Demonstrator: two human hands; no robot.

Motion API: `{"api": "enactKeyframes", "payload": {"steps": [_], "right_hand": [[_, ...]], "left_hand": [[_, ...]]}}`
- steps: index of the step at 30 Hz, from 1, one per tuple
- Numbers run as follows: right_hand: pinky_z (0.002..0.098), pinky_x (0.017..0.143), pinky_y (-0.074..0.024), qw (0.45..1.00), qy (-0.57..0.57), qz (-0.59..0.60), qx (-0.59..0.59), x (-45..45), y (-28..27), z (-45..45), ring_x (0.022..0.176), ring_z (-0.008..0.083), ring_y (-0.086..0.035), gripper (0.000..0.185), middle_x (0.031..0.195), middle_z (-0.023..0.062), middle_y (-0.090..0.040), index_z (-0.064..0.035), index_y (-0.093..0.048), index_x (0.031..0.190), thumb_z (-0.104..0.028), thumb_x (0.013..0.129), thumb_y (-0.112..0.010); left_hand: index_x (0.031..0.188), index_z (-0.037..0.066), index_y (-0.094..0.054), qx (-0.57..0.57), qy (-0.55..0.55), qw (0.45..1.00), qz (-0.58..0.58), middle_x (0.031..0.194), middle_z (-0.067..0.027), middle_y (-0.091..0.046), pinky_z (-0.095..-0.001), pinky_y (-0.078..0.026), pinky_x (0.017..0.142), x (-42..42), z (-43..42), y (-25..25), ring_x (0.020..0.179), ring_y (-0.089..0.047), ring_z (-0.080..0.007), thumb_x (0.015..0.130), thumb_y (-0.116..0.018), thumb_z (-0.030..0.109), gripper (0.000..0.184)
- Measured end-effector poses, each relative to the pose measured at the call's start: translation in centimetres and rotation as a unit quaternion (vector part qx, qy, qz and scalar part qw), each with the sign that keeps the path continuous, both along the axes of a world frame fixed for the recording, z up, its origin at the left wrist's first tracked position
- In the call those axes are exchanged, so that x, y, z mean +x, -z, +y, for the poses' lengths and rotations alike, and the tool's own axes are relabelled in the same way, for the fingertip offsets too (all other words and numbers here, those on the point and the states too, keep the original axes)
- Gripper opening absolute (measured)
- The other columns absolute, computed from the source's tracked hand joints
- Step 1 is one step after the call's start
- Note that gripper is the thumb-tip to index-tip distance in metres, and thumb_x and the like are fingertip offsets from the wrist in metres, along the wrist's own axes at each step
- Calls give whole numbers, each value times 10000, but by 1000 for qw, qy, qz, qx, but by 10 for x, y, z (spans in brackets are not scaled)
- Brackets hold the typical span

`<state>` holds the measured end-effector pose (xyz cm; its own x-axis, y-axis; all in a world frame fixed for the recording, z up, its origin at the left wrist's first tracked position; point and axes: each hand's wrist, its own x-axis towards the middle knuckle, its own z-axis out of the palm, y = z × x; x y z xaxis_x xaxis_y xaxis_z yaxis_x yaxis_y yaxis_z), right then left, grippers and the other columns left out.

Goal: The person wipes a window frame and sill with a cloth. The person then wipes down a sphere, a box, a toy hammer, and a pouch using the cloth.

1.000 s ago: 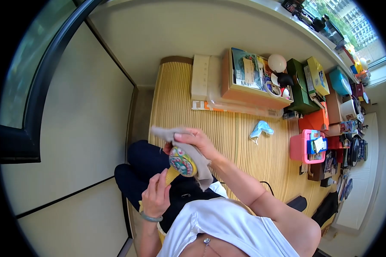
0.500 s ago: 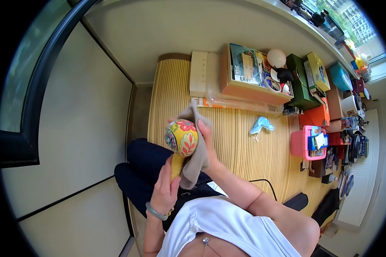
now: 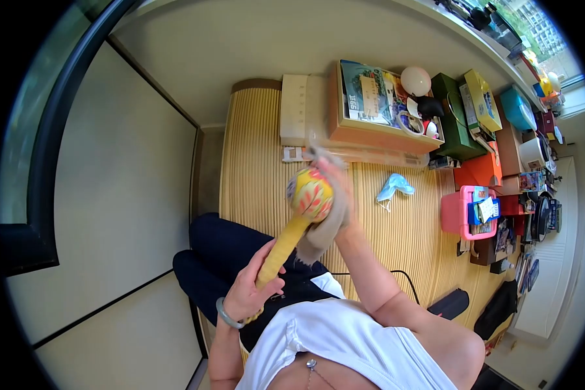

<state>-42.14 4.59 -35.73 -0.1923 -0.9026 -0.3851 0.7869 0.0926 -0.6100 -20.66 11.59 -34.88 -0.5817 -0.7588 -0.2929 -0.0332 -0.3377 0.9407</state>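
My left hand is wrapped round the lower part of the yellow handle of a maraca-shaped object. Its round head carries a red, green and yellow floral pattern, and the handle slants up to the right. A grey-brown cloth lies against the right side of that head, with one end hanging down. My right hand, somewhat smeared by motion, presses the cloth to the head from the right and the far side. Some of its fingers are hidden behind head and cloth.
A slatted bamboo mat lies under everything. On it are a blue face mask, a box of books and small items, a pink basket and a dark case. White cabinet panels stand at the left.
The maraca-shaped object has moved right and tilted further rightwards, with more handle showing. My right hand and the cloth have shifted right with it. The whole view has turned slightly.
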Motion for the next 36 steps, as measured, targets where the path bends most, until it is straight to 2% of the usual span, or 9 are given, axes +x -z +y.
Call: {"api": "enactKeyframes", "payload": {"steps": [5, 7, 11, 17, 20, 21, 25, 30, 36], "right_hand": [[313, 716, -557, 995, 38, -56, -77, -53, 11, -13, 818, 197, -662, 271, 970, 74, -651, -51, -586, 1157, -209, 937, -580], [331, 668, -554, 996, 68, -58, -14, -66, 13, -18, 741, 223, -666, 217, 859, 102, -664, -64, -584, 1026, -264, 947, -558], [328, 658, -537, 984, 83, -153, -26, -104, 25, -23, 738, 197, -650, 187, 835, 60, -652, -79, -578, 1032, -248, 968, -528], [323, 975, -446, 968, 116, -73, -208, -179, 111, -11, 1114, 193, -558, 344, 1245, 94, -574, -31, -462, 1292, -210, 1007, -391], [260, 594, -485, 996, 84, 24, -26, -187, 86, -27, 755, 130, -591, 253, 836, 25, -586, -32, -536, 1084, -200, 904, -594], [305, 724, -518, 971, 71, 191, 125, -204, 81, -31, 792, 164, -614, 283, 880, 54, -613, -38, -549, 1119, -152, 874, -633], [310, 675, -519, 916, 244, 311, 66, -238, 62, -45, 739, 183, -628, 297, 933, 132, -676, -32, -521, 1146, -122, 875, -600], [355, 692, -546, 952, 222, 203, 52, -309, 73, -93, 803, 269, -655, 384, 1064, 199, -670, -25, -440, 1255, -150, 909, -550], [376, 710, -536, 945, 272, 132, 128, -364, 110, -138, 800, 264, -659, 256, 937, 142, -682, 54, -594, 1059, -125, 877, -601]], "left_hand": [[1273, -15, -479, -98, 48, 970, -215, 882, -49, -594, -247, -505, 686, -9, -11, 5, 784, -573, -104, 904, -634, 109, 419], [1255, -12, -486, -139, 45, 975, -167, 993, -186, -639, -338, -500, 786, -22, -18, 5, 892, -649, -291, 916, -636, 175, 416], [1266, -31, -487, -138, 86, 979, -122, 974, -102, -612, -268, -474, 772, -51, -41, 26, 851, -584, -157, 912, -641, 129, 418], [1296, -21, -469, -98, 152, 981, -74, 1006, -173, -640, -321, -496, 783, -117, -76, 43, 897, -649, -251, 930, -625, 212, 462], [1311, -45, -443, -82, 106, 989, -61, 975, -193, -638, -328, -495, 769, -163, -92, 48, 886, -644, -248, 940, -612, 242, 499], [1311, -45, -443, -82, 110, 989, -59, 975, -193, -638, -328, -495, 769, -180, -104, 47, 886, -644, -248, 940, -612, 242, 499], [1349, -33, -399, -123, -19, 987, -99, 975, -183, -641, -350, -501, 748, -239, -161, 55, 860, -639, -272, 975, -530, 279, 505], [1379, -49, -340, -289, -110, 932, -188, 1155, -249, -513, -430, -473, 826, -287, -208, 104, 1013, -583, -349, 976, -469, 265, 526], [1393, -68, -320, -280, -96, 921, -253, 1122, -189, -395, -403, -477, 824, -296, -203, 76, 974, -538, -365, 947, -520, 291, 606]]}}
